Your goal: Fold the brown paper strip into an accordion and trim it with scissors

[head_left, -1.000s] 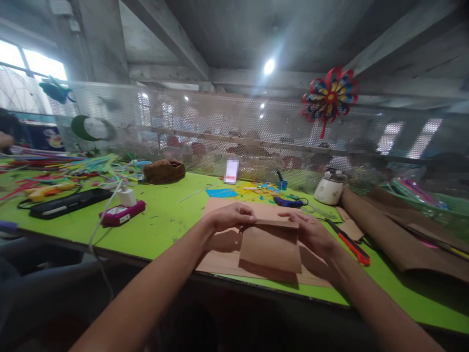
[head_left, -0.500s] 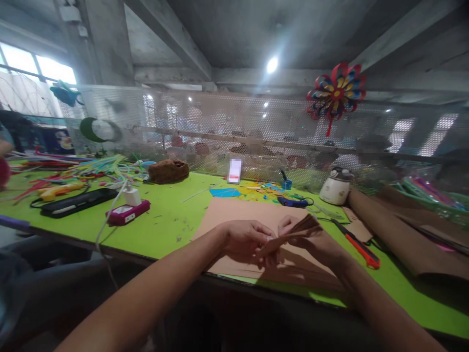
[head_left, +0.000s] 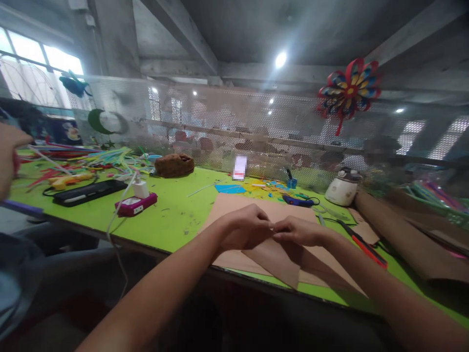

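My left hand (head_left: 249, 227) and my right hand (head_left: 299, 231) meet over the front part of the work table, fingertips nearly touching. Both have their fingers pinched along the upper edge of a piece of brown paper (head_left: 280, 264). The paper slants down from the hands toward me, its pointed lower corner close to the table edge. Beneath it lies a larger light-brown paper sheet (head_left: 230, 208), flat on the green tabletop (head_left: 176, 210). My fingers cover the top of the held paper, so its folds there are hidden.
An orange-and-black utility knife (head_left: 366, 249) lies right of my right arm, beside a long brown paper roll (head_left: 395, 234). Behind the sheet are a blue glue gun (head_left: 298, 201) and yellow scraps (head_left: 256, 187). A magenta power strip (head_left: 137, 204) sits left. Another person's hand (head_left: 10, 146) shows at far left.
The folded brown paper that stuck up over my right hand now hangs below both hands. My right hand has turned palm-down, fingers pointing left. The co-worker's hand has come further into view.
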A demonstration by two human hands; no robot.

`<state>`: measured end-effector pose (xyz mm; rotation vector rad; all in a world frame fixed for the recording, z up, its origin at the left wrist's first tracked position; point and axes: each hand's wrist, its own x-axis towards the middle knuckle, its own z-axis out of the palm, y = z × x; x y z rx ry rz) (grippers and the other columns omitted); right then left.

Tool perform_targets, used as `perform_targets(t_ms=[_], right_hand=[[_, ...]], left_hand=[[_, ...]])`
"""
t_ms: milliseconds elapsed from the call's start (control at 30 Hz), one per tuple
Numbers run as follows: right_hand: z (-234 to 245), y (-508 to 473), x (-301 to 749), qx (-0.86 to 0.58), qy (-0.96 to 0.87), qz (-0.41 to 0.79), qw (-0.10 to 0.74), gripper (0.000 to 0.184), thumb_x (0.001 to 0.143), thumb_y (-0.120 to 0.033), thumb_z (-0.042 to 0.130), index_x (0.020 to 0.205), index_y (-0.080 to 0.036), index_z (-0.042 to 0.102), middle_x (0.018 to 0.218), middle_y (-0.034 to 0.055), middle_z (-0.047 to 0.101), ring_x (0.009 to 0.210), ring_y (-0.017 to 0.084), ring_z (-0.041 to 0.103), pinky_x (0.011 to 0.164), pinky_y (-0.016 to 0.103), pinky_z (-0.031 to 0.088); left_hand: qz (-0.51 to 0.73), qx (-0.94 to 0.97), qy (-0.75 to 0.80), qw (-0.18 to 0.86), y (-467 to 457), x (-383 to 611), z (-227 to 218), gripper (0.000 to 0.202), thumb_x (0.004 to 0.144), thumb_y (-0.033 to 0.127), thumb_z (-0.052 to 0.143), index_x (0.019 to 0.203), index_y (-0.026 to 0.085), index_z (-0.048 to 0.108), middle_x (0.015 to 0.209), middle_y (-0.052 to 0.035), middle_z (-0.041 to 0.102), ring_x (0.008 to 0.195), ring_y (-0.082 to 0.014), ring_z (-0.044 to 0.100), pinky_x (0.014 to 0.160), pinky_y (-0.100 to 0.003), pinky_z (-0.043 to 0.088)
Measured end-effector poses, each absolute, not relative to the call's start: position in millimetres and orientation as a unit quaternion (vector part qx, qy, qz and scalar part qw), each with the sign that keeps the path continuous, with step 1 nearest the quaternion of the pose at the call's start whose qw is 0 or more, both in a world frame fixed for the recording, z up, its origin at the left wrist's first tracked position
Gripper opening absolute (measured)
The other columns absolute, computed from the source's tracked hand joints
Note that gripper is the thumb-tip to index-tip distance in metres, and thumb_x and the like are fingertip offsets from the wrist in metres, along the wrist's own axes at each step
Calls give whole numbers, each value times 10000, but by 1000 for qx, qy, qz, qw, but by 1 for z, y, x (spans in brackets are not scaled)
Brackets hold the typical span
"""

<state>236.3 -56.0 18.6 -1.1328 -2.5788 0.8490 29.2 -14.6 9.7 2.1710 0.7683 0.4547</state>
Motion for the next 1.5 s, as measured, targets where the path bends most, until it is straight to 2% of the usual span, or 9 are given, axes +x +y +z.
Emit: perform_targets(t_ms=[167, 267, 433, 700, 800, 1000, 1267, 1400, 1500], right_hand=[[14, -49, 228, -400, -876, 251, 98, 255, 760, -382, 576, 794, -158, 694, 645, 5, 609, 578, 136, 475, 526, 240, 331], [4, -52, 228, -414, -867, 237, 144, 243, 769, -360, 568, 813, -161, 702, 687, 25, 647, 611, 154, 515, 567, 258, 370], [-19, -56, 235, -402, -859, 203, 242, 226, 768, -353, 597, 787, -161, 714, 737, 48, 614, 693, 177, 549, 631, 275, 409], [-17, -71, 234, -390, -881, 106, 245, 198, 834, -243, 542, 817, -167, 725, 756, 63, 575, 685, 157, 526, 622, 258, 400], [-17, -77, 237, -399, -880, 88, 243, 202, 854, -218, 521, 850, -179, 720, 784, 60, 572, 724, 156, 525, 659, 254, 401], [-24, -79, 251, -409, -872, 72, 259, 169, 854, -207, 532, 813, -170, 693, 796, 48, 566, 759, 152, 520, 683, 250, 398], [-21, -87, 260, -414, -870, 68, 258, 145, 850, -171, 523, 781, -160, 650, 798, 40, 562, 750, 143, 518, 667, 244, 394], [-23, -85, 255, -428, -865, 63, 256, 147, 851, -215, 539, 797, -163, 666, 804, 47, 564, 764, 151, 520, 681, 250, 403], [-22, -85, 241, -447, -862, 29, 238, 162, 847, -248, 551, 782, -151, 664, 821, 59, 563, 784, 161, 518, 687, 256, 404]], left_hand=[[125, 873, 334, 332, -13, 30, 0, 278, 716, 357, 575, 810, 119, 684, 636, 16, 566, 581, -101, 460, 532, -215, 325], [119, 879, 323, 331, -16, 30, -1, 273, 707, 349, 593, 822, 120, 687, 658, 4, 581, 601, -108, 465, 550, -223, 334], [133, 883, 285, 347, -31, 33, 1, 266, 743, 346, 557, 796, 111, 669, 659, 0, 567, 587, -104, 459, 534, -222, 333], [120, 963, 229, 79, -37, 41, 6, 181, 796, 268, 508, 759, 142, 633, 736, -36, 563, 656, -127, 488, 582, -218, 348], [106, 970, 218, 31, -39, 42, 8, 184, 819, 260, 484, 752, 149, 615, 757, -40, 553, 649, -127, 487, 586, -214, 360], [94, 973, 211, 9, -44, 40, 12, 174, 847, 254, 461, 768, 151, 578, 764, -28, 533, 621, -118, 464, 565, -216, 363], [121, 962, 236, 58, -51, 30, 11, 166, 870, 234, 433, 833, 166, 580, 826, -26, 529, 706, -118, 488, 633, -214, 378], [111, 963, 237, 61, -47, 32, 7, 137, 849, 233, 463, 810, 157, 569, 809, -23, 525, 707, -115, 488, 623, -208, 372], [127, 959, 249, 36, -42, 35, 1, 158, 845, 291, 484, 790, 156, 547, 789, -19, 522, 692, -118, 481, 609, -213, 364]])
